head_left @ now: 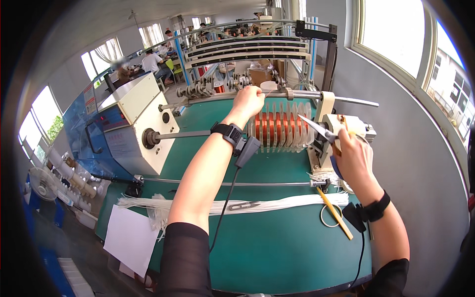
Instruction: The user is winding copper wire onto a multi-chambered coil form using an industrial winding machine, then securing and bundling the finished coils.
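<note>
My left hand is raised at the upper left of the spool, by the long metal bar. Its fingers are closed; whatever they pinch is too small to make out. In my right hand is a pair of scissors, the blades pointing left toward the spool's right end. The spool has several clear flanges with copper-coloured wire wound between them. It sits on the shaft of a winding machine.
Along the green table lies a bundle of white strips with a small thread snipper on it. A yellow stick and a ring lie at the right. White paper hangs over the left edge. People sit far back.
</note>
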Demonstrator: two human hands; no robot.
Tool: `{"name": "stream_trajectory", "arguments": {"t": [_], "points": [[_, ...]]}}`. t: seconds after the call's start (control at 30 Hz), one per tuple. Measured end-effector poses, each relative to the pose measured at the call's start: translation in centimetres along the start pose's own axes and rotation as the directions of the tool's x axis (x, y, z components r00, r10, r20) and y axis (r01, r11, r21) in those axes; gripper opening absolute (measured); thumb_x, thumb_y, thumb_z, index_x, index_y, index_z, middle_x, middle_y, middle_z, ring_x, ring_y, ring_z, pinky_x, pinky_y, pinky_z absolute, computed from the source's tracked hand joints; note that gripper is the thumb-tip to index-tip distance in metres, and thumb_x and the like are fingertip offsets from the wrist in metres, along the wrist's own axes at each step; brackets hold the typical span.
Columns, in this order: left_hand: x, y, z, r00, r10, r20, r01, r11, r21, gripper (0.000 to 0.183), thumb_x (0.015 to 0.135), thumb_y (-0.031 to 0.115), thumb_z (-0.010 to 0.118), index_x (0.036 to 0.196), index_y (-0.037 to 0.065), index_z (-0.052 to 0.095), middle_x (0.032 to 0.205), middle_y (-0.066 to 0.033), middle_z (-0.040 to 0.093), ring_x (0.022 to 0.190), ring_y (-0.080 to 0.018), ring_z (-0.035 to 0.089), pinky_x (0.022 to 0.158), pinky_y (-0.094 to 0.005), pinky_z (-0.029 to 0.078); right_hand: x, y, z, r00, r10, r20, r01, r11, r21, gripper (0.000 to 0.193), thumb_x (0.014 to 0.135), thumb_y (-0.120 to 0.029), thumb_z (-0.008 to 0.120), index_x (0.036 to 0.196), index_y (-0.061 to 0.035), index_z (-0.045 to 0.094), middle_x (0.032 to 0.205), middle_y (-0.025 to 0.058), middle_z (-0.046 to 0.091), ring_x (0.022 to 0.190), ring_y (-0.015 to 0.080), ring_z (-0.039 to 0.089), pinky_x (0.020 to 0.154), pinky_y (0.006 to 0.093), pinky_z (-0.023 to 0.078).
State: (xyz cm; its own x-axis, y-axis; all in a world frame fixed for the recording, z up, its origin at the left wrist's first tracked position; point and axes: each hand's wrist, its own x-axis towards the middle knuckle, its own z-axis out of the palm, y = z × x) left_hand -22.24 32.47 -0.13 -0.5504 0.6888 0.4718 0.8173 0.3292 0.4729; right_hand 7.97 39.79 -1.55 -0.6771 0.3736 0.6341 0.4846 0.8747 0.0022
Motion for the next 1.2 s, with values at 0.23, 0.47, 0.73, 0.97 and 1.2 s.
{"name": "stream_trajectory", "arguments": {"t": [0.23,0.47,0.73,0.97,1.2], "points": [[5.5,-0.9,2.6,0.976,-0.159,0.148,0.211,0.857,-0.470,0.013,0.081,0.013,0.063,0.079,0.001,0.068,0.065,-0.0016,0.059,0.062,-0.0097,0.052,0.060,-0.0279,0.042,10.3,-0.2,5.4,0.971,-0.187,-0.149,0.116,0.914,-0.389,0.017,0.074,-0.004,0.061,0.090,0.0000,0.056,0.088,0.0145,0.058,0.082,0.0267,0.060,0.067,0.0368,0.049],[2.9,1.8,1.5,0.995,0.037,0.095,0.011,0.889,-0.458,0.013,0.083,0.011,0.062,0.082,-0.001,0.066,0.065,0.0002,0.057,0.060,-0.0068,0.049,0.056,-0.0224,0.040,15.1,-2.8,8.6,0.959,-0.260,-0.110,0.189,0.880,-0.436,0.013,0.075,-0.006,0.061,0.088,-0.0010,0.059,0.083,0.0126,0.060,0.077,0.0250,0.064,0.064,0.0334,0.051],[-1.5,-5.7,0.6,0.840,-0.519,-0.159,0.202,0.570,-0.797,0.008,0.083,0.008,0.063,0.087,0.001,0.062,0.073,-0.0027,0.061,0.062,-0.0113,0.059,0.053,-0.0247,0.050,3.9,-0.8,5.1,0.979,-0.090,-0.182,0.072,0.992,-0.105,0.017,0.079,-0.015,0.064,0.088,-0.0041,0.054,0.083,0.0132,0.056,0.074,0.0300,0.060,0.061,0.0414,0.050],[-14.0,-8.6,7.4,0.663,-0.732,0.160,0.152,-0.077,-0.985,0.009,0.085,0.013,0.066,0.087,0.008,0.058,0.078,0.0005,0.061,0.072,-0.0092,0.059,0.063,-0.0238,0.046,-21.2,3.3,1.2,0.870,0.371,0.326,-0.355,0.928,-0.109,0.033,0.066,-0.018,0.078,0.089,-0.0053,0.058,0.076,0.0113,0.057,0.070,0.0312,0.059,0.061,0.0402,0.045],[-21.1,0.1,9.8,0.745,-0.441,0.500,0.353,-0.376,-0.857,0.006,0.086,0.014,0.065,0.089,0.010,0.062,0.085,-0.0006,0.064,0.071,-0.0070,0.058,0.064,-0.0228,0.045,-27.0,7.0,1.4,0.739,0.599,0.310,-0.572,0.800,-0.182,0.042,0.069,-0.018,0.075,0.104,-0.0045,0.056,0.095,0.0136,0.059,0.087,0.0330,0.059,0.072,0.0417,0.046]]}}
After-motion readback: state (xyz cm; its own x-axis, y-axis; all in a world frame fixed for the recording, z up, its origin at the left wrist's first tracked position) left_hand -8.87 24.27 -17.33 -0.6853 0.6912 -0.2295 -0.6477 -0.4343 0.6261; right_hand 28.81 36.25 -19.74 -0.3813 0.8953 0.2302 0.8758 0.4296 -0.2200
